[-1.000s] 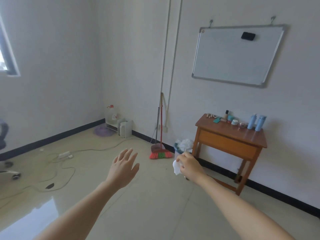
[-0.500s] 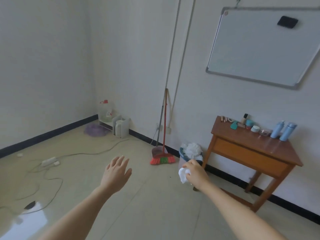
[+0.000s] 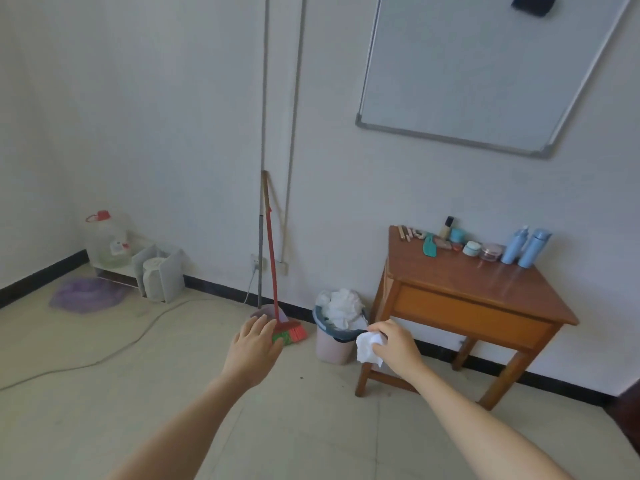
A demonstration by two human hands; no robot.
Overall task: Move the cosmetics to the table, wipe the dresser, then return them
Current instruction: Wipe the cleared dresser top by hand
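Observation:
A wooden dresser (image 3: 460, 289) stands against the right wall. Along its back edge sit the cosmetics: two light blue bottles (image 3: 524, 251), a pink jar (image 3: 491, 251), a pale blue jar (image 3: 471, 248), a teal comb (image 3: 430, 247), a small dark-capped bottle (image 3: 447, 227) and some wooden sticks (image 3: 407, 233). My right hand (image 3: 394, 344) pinches a crumpled white tissue (image 3: 370, 347) in the air, in front of the dresser's left leg. My left hand (image 3: 254, 348) is held out with fingers straight and holds nothing.
A bin (image 3: 337, 336) full of white paper stands left of the dresser. A red broom (image 3: 277, 299) leans on the wall. A cable (image 3: 114, 348) runs across the tiled floor. A water jug (image 3: 107, 242) and purple basin (image 3: 86, 294) sit in the corner. A whiteboard (image 3: 485, 71) hangs above.
The view has moved nearer to the dresser and bin, which look larger. My right hand with the tissue now lies close to the bin; my left hand stays out and empty.

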